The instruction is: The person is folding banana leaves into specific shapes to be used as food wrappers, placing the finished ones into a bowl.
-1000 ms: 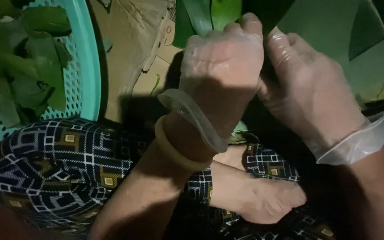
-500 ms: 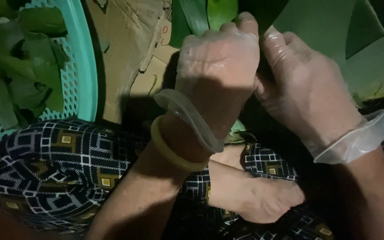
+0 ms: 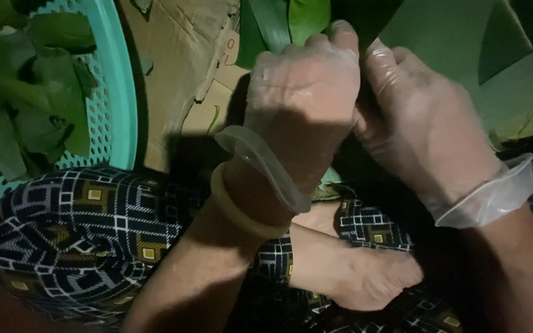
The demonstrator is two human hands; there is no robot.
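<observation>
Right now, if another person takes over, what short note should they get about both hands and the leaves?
Left hand: gloved, back up, fingers curled down onto the dark green leaf; a bangle on the wrist.
Right hand: gloved, pressed against the left, fingers on the same leaf.
What the fingers pinch is hidden.
Teal basket at left holds more leaves.
Cardboard lies beneath.
Done and left: cannot tell.

Turquoise basket [image 3: 115,111] of leaves, flattened cardboard [image 3: 180,68] beside.

Turquoise perforated basket [image 3: 115,92] with dark green leaves [image 3: 38,98]; tan cardboard [image 3: 180,55]; clear translucent gloves on left hand [image 3: 300,105] and right hand [image 3: 427,132]; yellowish bangle [image 3: 235,206]; navy trousers [image 3: 81,234], white-lined geometric pattern with gold squares.
</observation>
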